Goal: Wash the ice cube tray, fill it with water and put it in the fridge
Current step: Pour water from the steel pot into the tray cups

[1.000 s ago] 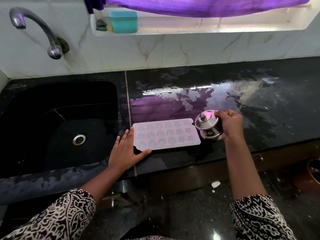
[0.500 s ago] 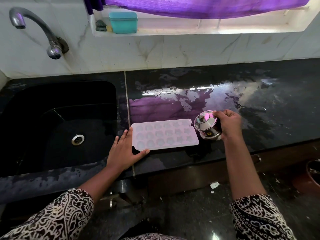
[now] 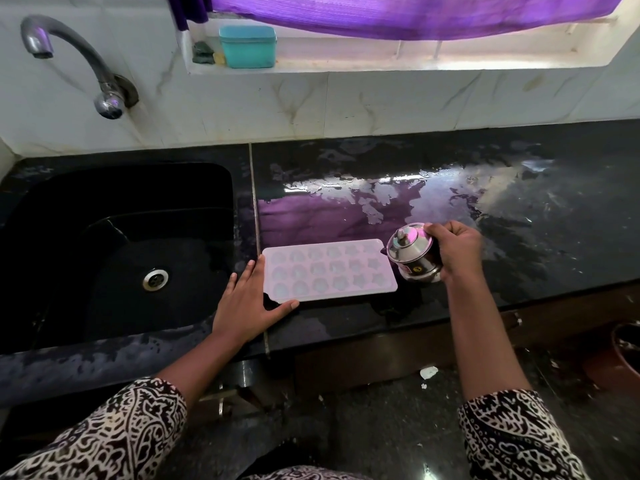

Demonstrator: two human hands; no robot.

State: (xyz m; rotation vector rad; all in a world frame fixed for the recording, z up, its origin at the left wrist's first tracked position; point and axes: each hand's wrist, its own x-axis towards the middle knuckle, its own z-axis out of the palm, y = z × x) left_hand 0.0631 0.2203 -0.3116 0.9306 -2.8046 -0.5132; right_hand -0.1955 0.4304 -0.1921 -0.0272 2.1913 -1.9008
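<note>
Hardly anything has moved: right hand (image 3: 457,252) grips the tilted steel pot (image 3: 414,254) beside the ice cube tray (image 3: 329,268), left hand (image 3: 247,306) flat, fingers straight, against its left corner.

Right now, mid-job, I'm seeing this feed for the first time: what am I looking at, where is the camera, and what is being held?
There is no machine here: these are a person's two bare hands, filmed by one wide-angle camera worn on the head, looking forward and down. So there is only this one view. On the wet black counter lies a pale ice cube tray, just right of the sink. The left hand lies flat at the tray's near left corner, fingers straight, holding nothing. The right hand grips a small lidded steel pot, tilted toward the tray's right end.
</note>
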